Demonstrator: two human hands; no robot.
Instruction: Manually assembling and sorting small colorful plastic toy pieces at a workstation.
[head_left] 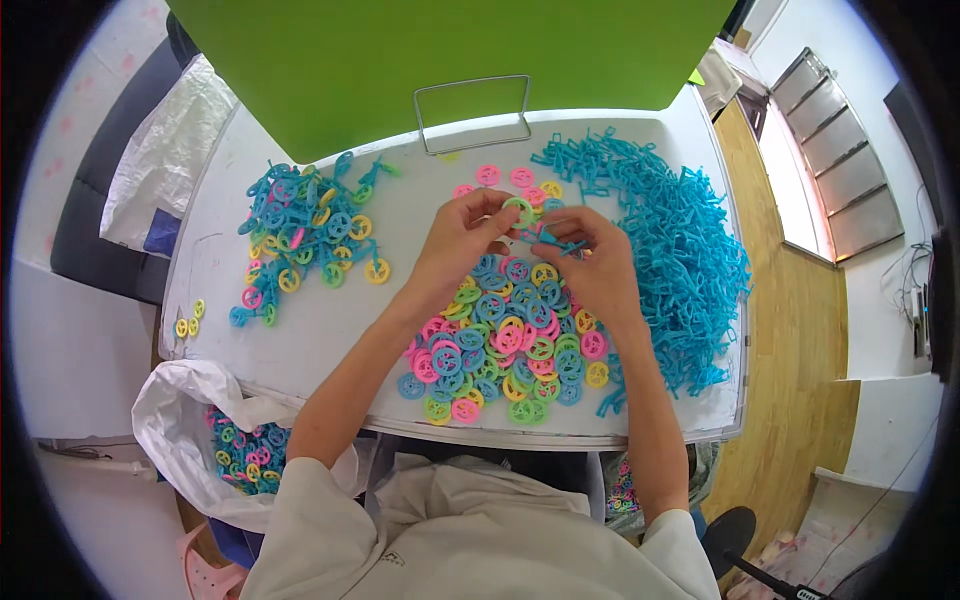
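Above the middle of the white table, my left hand (458,238) pinches a small light-green plastic wheel (519,208) between thumb and fingers. Close against it, my right hand (603,268) grips a small blue plastic frame (566,243). The two pieces meet or nearly meet between my fingertips; whether they are joined I cannot tell. Below my hands lies a heap of loose wheels (500,335) in pink, yellow, green and blue. To the right spreads a big pile of blue plastic frames (685,260). On the left, blue frames with wheels on them form another pile (310,225).
A green panel (460,60) with a wire stand (472,82) before it rises at the table's (330,370) far side. At the lower left hangs a white sack (170,400) holding many coloured pieces. Several loose wheels (188,326) lie near the left edge.
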